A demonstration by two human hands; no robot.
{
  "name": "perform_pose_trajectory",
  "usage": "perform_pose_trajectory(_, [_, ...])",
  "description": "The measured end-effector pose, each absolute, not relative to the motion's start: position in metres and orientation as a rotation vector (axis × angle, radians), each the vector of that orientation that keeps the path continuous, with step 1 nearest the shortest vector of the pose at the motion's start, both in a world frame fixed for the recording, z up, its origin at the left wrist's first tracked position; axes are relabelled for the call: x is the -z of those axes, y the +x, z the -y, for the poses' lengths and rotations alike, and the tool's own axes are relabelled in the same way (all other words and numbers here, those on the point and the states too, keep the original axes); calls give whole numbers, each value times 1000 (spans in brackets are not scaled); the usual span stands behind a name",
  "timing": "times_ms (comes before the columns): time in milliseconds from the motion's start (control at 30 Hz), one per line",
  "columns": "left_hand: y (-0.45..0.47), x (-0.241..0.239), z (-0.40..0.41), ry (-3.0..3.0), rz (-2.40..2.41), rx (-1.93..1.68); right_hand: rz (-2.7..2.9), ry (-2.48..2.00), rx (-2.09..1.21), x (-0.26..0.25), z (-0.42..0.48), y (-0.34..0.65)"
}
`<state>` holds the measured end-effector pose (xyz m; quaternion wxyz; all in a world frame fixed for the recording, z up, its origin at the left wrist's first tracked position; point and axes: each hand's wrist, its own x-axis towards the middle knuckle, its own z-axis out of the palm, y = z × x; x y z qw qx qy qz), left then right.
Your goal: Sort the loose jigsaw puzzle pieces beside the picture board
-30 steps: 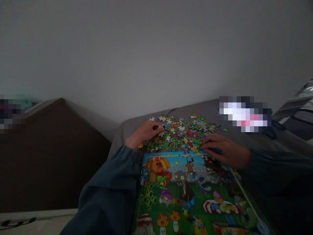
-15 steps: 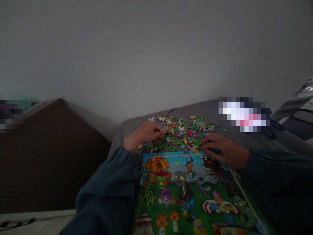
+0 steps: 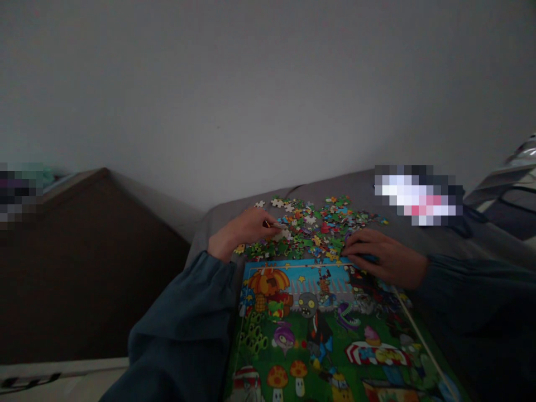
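Observation:
A heap of loose colourful puzzle pieces (image 3: 314,226) lies on a grey cushion surface (image 3: 218,220). In front of it is a large colourful cartoon puzzle board (image 3: 326,329). My left hand (image 3: 243,230) reaches into the left side of the heap, its fingers pinched on a small puzzle piece (image 3: 274,225). My right hand (image 3: 383,255) rests palm down at the board's top right corner, fingers curled over something bluish that I cannot make out. Both arms wear dark teal sleeves.
A plain pale wall fills the upper half. A dark brown piece of furniture (image 3: 84,262) stands at the left. Blurred items (image 3: 419,195) lie at the right of the heap, and a metal frame (image 3: 511,184) shows at the far right. The scene is dim.
My left hand has drawn back slightly from the heap with a piece pinched in its fingers. My right hand has stayed in place.

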<state>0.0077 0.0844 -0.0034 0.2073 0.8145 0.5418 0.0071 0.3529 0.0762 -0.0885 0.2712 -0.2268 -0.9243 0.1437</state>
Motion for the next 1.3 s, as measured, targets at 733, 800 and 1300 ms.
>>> perform_pose_trajectory(733, [14, 11, -86, 2298, -1533, 110, 2496, -628, -385, 91, -77, 355])
perform_pose_trajectory(800, [13, 10, -87, 2316, -1563, 79, 2494, -622, -393, 92, -77, 355])
perform_pose_trajectory(1300, [-12, 9, -87, 2350, -1637, 77, 2516, -585, -355, 90, -77, 354])
